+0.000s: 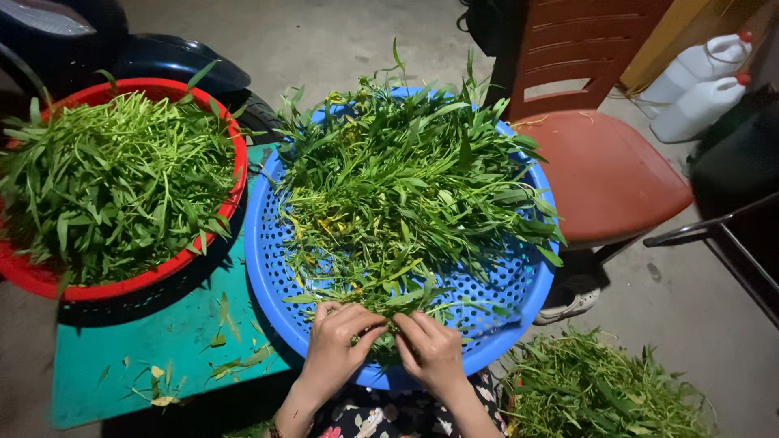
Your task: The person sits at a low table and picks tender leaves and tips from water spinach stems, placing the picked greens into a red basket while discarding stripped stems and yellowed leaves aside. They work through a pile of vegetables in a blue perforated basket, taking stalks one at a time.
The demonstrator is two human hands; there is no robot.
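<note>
A round blue basket (268,268) of perforated plastic filled the middle of the frame, heaped with long green stalks (406,178) whose narrow leaves spilled over the rim. At the upper left a red basket (237,174) of the same kind was seen, packed with shorter greens (114,182), both baskets resting on a flat teal table (138,365) strewn with leaf scraps. A smooth reddish-brown chair (604,166) was placed at the upper right, with white plastic jugs (699,85) behind it, and a loose pile of trimmings (600,389) was left on the floor at the lower right. At the bottom centre, a small bunch of stems (388,324) was pinched between the left hand (334,345) and the right hand (434,349), both closed on it at the near rim. The stems were judged light, limp and easily bruised, best gripped low on the firmer stalk rather than by the leaves.
</note>
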